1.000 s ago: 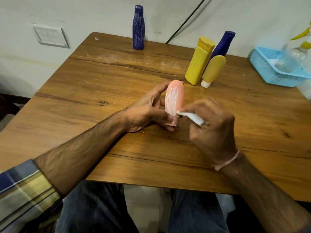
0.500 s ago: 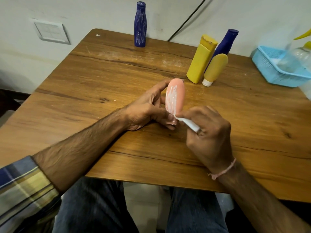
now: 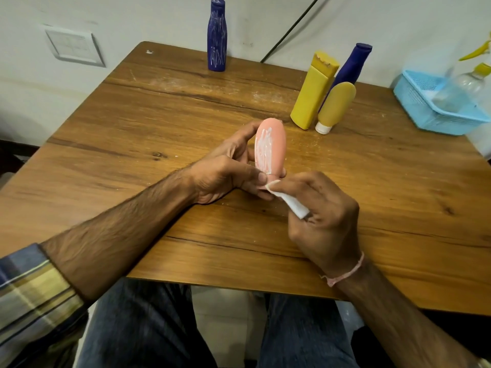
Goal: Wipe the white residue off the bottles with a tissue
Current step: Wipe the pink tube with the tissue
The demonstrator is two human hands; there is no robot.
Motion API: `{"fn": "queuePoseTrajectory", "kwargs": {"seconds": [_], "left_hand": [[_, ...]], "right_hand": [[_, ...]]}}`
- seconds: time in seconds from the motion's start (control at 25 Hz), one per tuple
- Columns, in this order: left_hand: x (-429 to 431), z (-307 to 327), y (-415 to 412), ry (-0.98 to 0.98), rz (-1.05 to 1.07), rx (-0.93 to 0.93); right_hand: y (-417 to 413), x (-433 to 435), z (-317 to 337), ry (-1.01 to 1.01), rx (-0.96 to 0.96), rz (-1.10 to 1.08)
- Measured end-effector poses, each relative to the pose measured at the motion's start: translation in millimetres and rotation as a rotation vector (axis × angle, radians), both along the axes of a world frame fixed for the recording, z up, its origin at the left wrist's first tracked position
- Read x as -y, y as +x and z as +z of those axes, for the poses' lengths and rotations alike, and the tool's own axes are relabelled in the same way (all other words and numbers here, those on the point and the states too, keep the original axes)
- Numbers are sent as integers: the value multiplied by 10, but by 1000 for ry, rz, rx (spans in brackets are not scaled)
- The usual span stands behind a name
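Note:
A pink bottle [image 3: 273, 144] with white streaks down its left side stands cap-down on the wooden table [image 3: 148, 128]. My left hand [image 3: 228, 173] grips it around the lower part, thumb near its base. My right hand [image 3: 321, 216] pinches a folded white tissue [image 3: 288, 200], whose tip touches the bottle's bottom end. At the table's far edge stands a dark blue bottle [image 3: 217, 35] smeared with white residue.
At the back right stand a yellow rectangular bottle [image 3: 313, 91], a mustard tube [image 3: 336, 104] on its white cap and a second dark blue bottle [image 3: 350, 65]. A light blue basket [image 3: 430, 120] at the right edge holds a clear spray bottle [image 3: 462, 86].
My right hand with the tissue has dropped from the bottle's lower side to its base. The left hand keeps the same hold. The streaks look unchanged.

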State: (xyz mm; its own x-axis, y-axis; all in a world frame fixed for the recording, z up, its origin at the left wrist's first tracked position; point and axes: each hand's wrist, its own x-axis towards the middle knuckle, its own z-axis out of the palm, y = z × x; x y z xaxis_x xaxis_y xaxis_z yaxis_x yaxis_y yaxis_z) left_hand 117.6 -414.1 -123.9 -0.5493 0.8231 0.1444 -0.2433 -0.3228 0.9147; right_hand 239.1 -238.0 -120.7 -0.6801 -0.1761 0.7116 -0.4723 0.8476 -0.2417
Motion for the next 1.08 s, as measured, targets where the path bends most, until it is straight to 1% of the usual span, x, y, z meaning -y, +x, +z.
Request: {"fn": "queuePoseTrajectory", "kwargs": {"seconds": [0.16,0.24,0.32,0.44,0.6,0.72,0.84,1.0,1.08], "left_hand": [[-18,4,18,-7,4,11],[-13,0,14,8,25,2],[-18,-17,9,21,41,-5],[-19,-35,6,20,51,15],[-20,-49,-9,11,81,5],[-19,-48,-2,23,81,32],[-18,-23,4,4,103,12],[-16,-11,19,0,66,34],[-24,-14,13,-14,74,24]], "right_hand": [[-83,-82,56,-62,-6,-37],[-46,13,35,1,-10,32],[-48,3,29,42,-23,47],[-76,-48,26,-20,-35,-7],[-27,-3,9,45,-45,27],[-54,-27,10,-13,-52,-15],[-42,5,4,55,-42,33],[-134,-31,91,-13,-40,-44],[-134,-28,99,42,-2,-34]]}}
